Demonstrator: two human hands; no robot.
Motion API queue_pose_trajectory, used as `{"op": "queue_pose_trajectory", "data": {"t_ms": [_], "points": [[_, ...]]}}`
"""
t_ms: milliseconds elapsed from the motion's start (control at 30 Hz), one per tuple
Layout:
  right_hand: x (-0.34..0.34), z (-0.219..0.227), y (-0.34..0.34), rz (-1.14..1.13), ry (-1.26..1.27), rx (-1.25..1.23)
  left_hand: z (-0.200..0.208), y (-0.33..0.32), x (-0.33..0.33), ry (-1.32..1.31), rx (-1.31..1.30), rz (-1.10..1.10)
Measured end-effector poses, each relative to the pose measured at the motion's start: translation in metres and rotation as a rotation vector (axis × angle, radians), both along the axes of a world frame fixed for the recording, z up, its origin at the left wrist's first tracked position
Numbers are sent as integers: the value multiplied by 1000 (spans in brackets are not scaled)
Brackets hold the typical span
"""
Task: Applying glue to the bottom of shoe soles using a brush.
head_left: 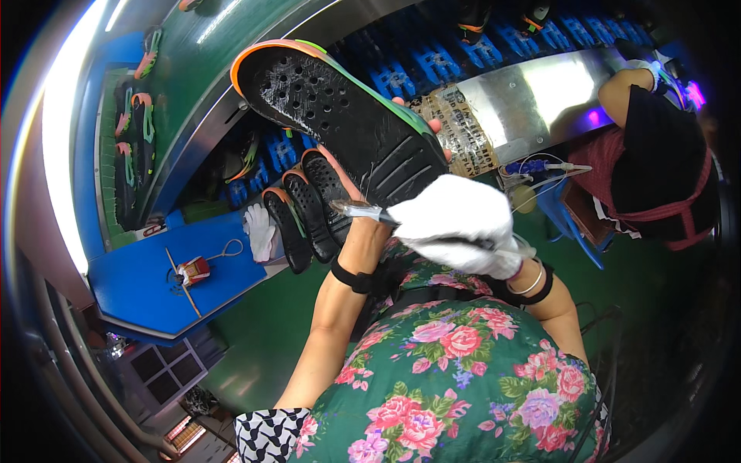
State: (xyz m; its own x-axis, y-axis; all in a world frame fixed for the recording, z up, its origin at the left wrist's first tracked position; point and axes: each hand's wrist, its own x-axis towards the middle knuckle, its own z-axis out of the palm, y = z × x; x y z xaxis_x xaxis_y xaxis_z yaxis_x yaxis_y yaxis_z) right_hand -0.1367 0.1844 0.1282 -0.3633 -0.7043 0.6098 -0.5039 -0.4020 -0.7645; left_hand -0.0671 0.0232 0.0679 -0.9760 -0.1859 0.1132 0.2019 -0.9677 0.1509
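Observation:
A black shoe sole (370, 127) with an orange and green rim is tilted up in front of me. Round holes dot its wider end, where streaks of a wet, shiny coating show; ridges cross the other end. My left hand (435, 126) is bare and wraps around the sole from behind, its fingertips showing past the right edge; most of it is hidden. In a white glove, my right hand (455, 228) grips a brush (367, 211). The bristles lie by the sole's lower left edge; whether they touch it I cannot tell.
Several black soles (309, 204) stand left of my left forearm. A blue table (147, 289) holds a red container (194, 270), a stick and a white glove (261, 229). Beyond runs a metal-edged line with blue racks (432, 65). Another person (656, 147) is at the right.

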Motion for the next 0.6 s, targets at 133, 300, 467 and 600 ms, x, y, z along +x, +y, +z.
{"op": "queue_pose_trajectory", "data": {"t_ms": [133, 300, 467, 600], "points": [[-9, -7, 6, -87, 159, 26, 3, 4, 1, 12, 76, 28], [1, -6, 12, 58, 31, 13, -2, -6, 2, 86, 0, -15], [-6, -13, 14, -59, 108, 24, 3, -1, 2, -42, 102, 151], [1, -15, 18, 137, -78, 48, 6, -2, 6, 61, 99, 64]]}}
